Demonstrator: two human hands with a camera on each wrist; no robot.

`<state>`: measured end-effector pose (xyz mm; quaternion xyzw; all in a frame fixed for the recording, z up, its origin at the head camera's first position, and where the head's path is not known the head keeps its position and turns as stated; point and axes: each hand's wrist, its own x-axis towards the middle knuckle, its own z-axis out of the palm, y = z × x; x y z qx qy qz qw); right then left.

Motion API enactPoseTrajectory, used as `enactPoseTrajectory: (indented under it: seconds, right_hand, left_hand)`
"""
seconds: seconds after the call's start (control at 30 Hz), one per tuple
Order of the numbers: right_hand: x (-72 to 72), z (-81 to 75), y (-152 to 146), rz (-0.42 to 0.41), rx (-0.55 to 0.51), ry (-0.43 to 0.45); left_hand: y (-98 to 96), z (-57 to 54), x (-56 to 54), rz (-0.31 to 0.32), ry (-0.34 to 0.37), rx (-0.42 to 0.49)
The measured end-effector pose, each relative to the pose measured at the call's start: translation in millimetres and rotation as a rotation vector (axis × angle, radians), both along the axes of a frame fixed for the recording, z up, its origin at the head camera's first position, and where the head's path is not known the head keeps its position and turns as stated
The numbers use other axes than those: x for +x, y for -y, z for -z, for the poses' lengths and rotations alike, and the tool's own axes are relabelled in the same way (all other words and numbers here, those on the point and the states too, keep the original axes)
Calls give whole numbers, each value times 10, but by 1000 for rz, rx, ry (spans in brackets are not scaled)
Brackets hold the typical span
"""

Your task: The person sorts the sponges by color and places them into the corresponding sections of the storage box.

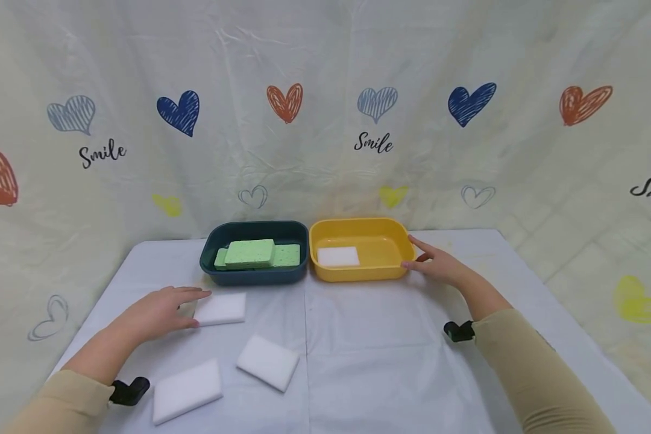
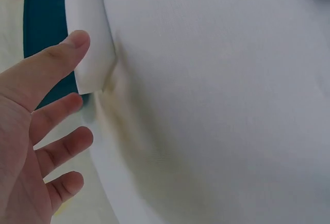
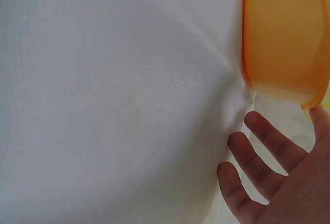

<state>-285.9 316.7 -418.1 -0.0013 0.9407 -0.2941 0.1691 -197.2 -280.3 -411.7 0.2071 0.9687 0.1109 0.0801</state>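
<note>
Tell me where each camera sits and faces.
Head: head-worn, facing forward and down at the table; left hand, right hand, forearms show.
Left wrist: wrist-worn, facing a white block and teal tray; left hand shows.
Right wrist: wrist-worn, facing the yellow tray; right hand shows.
Shared: head and right wrist both see the yellow tray.

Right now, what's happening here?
A person's left hand spreads at the left end of a white sponge near the dark teal tub; the right hand touches the right end of the yellow tub. The teal tub holds stacked green sponges, the yellow one a single white sponge; two more lie on the table.
</note>
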Motion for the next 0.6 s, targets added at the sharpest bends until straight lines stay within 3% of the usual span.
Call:
enactPoseTrajectory:
  seconds: [0.23, 0.6]
  right_hand:
    - [-25, 28, -22, -2, 6, 0]
    - [-36, 38, -26, -5, 5, -10]
  left_hand:
    - [72, 81, -37, -52, 116, 54]
    - [87, 110, -62, -41, 133, 83]
